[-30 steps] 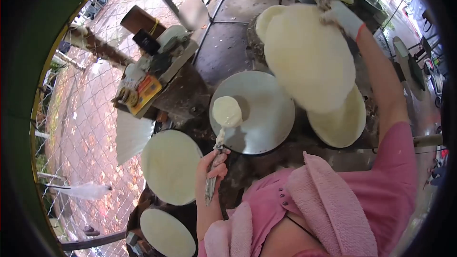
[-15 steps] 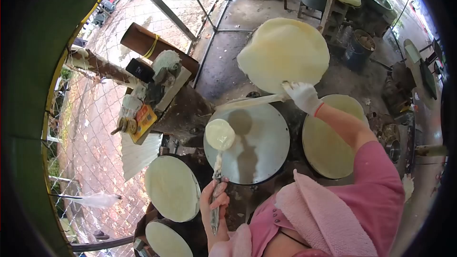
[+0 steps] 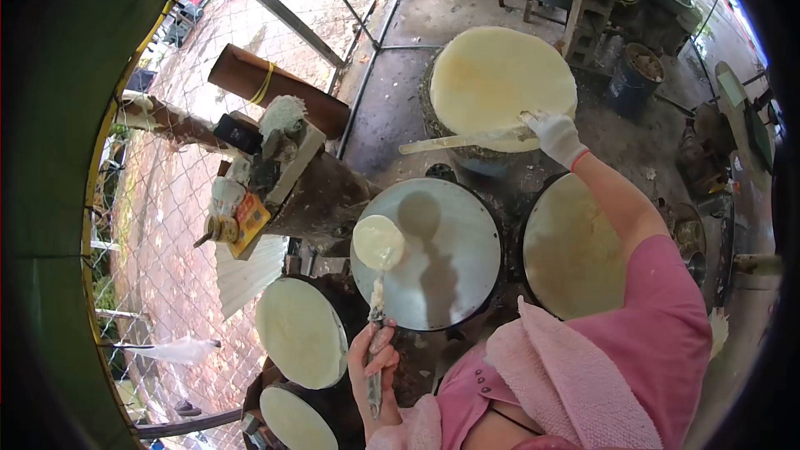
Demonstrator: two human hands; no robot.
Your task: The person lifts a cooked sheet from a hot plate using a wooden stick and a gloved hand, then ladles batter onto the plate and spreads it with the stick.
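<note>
Fence [image 3: 179,200]: wire mesh along the left, with a pale cloth hanging low on it.
Shelf [image 3: 275,179]: a cluttered block left of centre; a yellow packet [image 3: 250,218] sits at its near edge, a brown roll [image 3: 275,92] lies beyond it.
Near-left griddles [image 3: 302,332]: two round tops, one nearer than the other, each covered by a pale sheet.
Left hand [image 3: 377,367]: closed around the ladle handle, near the bottom edge, just right of those griddles.
Ladle [image 3: 378,243]: its bowl, full of pale batter, hangs over the left rim of the middle griddle; whether it touches the metal is hard to tell.
Middle griddle [image 3: 446,258]: bare grey surface, with the ladle's shadow across it.
Stick [image 3: 454,142]: long and pale, lying flat across the near edge of the far sheet.
Far sheet [image 3: 500,75]: round, cream, spread over a stand beyond the middle griddle.
Right hand [image 3: 557,135]: in a white glove, gripping the stick's right end at the sheet's near-right edge.
Right griddle [image 3: 575,250]: coated with a thin pale layer, partly under the right forearm.
</note>
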